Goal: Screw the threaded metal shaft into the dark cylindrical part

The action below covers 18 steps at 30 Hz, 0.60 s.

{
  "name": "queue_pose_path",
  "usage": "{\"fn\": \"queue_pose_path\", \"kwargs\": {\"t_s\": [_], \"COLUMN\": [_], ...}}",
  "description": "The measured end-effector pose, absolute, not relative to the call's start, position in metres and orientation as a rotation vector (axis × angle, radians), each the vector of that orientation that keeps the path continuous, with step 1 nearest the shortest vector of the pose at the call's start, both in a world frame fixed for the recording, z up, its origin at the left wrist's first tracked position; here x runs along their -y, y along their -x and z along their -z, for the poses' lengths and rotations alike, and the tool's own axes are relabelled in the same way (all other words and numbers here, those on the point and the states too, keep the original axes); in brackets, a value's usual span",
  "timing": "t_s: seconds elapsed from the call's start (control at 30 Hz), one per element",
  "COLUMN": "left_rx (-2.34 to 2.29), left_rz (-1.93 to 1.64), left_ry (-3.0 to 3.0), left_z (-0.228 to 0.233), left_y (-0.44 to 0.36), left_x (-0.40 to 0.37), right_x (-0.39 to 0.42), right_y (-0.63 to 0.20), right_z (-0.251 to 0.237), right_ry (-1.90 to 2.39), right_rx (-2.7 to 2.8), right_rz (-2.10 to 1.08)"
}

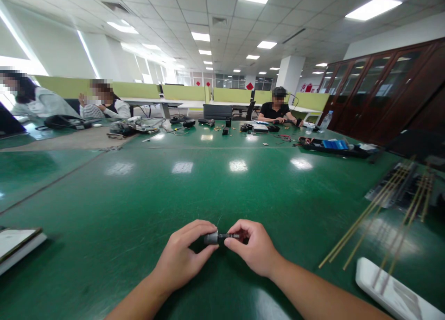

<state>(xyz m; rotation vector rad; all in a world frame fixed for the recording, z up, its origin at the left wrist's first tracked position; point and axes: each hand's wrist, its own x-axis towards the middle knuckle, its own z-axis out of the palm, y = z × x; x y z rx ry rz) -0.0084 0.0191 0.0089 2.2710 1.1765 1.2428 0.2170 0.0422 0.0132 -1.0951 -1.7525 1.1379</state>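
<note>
Near the front middle of the green table (208, 190), both hands hold one small part, a grey-and-black cylinder with a thinner ribbed shaft (222, 237). My left hand (184, 250) is closed round its wide grey end, the thumb below and the fingers above. The thumb and fingertips of my right hand (252, 246) pinch the thin shaft at the other end. The part lies about level, pointing left to right. The fingers hide some of both ends, and its exact kind does not show.
Thin brass-coloured rods (365, 218) lie at right, near a white rounded object (392, 287). A flat white item (21, 246) is at left. Across the table are a black tray (320, 147), a bottle (327, 120), scattered parts and a seated person (276, 110). Two more people sit far left.
</note>
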Motion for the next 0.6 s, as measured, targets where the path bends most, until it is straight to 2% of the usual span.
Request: {"fn": "queue_pose_path", "kwargs": {"t_s": [0.6], "left_rx": [-1.201], "left_rz": [-1.275], "left_ry": [-2.272], "left_z": [-0.008], "left_y": [0.0117], "left_x": [-0.0189], "right_x": [-0.0415], "right_y": [-0.2183], "right_z": [-0.0161], "right_ry": [1.11], "right_rx": [1.768], "right_rz": [-1.066]}}
